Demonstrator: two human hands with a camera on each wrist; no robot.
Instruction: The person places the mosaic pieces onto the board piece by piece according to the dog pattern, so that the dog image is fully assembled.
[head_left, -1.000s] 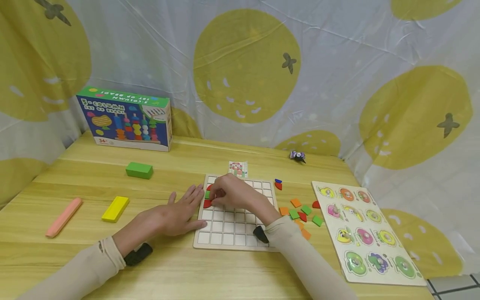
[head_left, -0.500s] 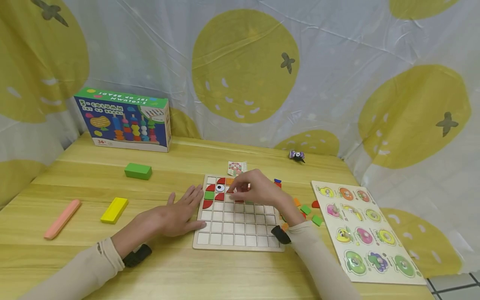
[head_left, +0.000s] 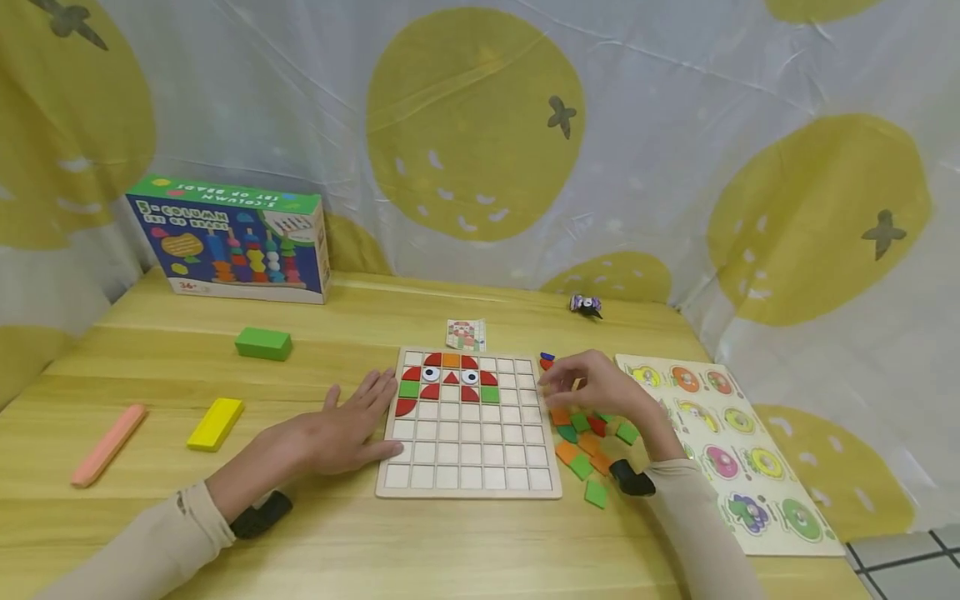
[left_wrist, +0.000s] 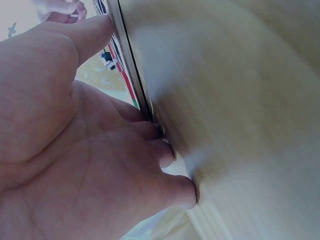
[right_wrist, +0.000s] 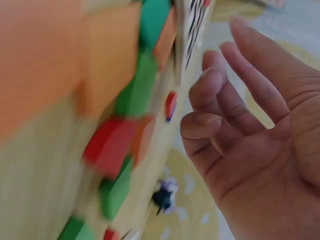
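Note:
A wooden grid board (head_left: 461, 454) lies in the middle of the table. Its upper rows bear red quarter rounds, two eye tiles (head_left: 431, 375), green squares (head_left: 489, 393), an orange square (head_left: 452, 360) and a red triangle (head_left: 450, 378). My left hand (head_left: 341, 433) rests flat at the board's left edge, its fingertips and thumb touching that side. My right hand (head_left: 600, 387) hovers over loose orange, green and red pieces (head_left: 581, 467) just right of the board. In the right wrist view, the loosely bent fingers of this hand (right_wrist: 250, 115) hold nothing.
Behind the board lies a small pattern card (head_left: 467, 334). A fruit puzzle board (head_left: 795, 533) stands close on the right, partly behind the right forearm. Leftward are a green block (head_left: 263, 343), a yellow block (head_left: 215, 424), a pink stick (head_left: 109, 446) and a bead-set box (head_left: 240, 250).
My right hand has left the board's upper rows and moved right, over the loose pieces. The second eye tile and pieces around it now show. The left hand keeps its place.

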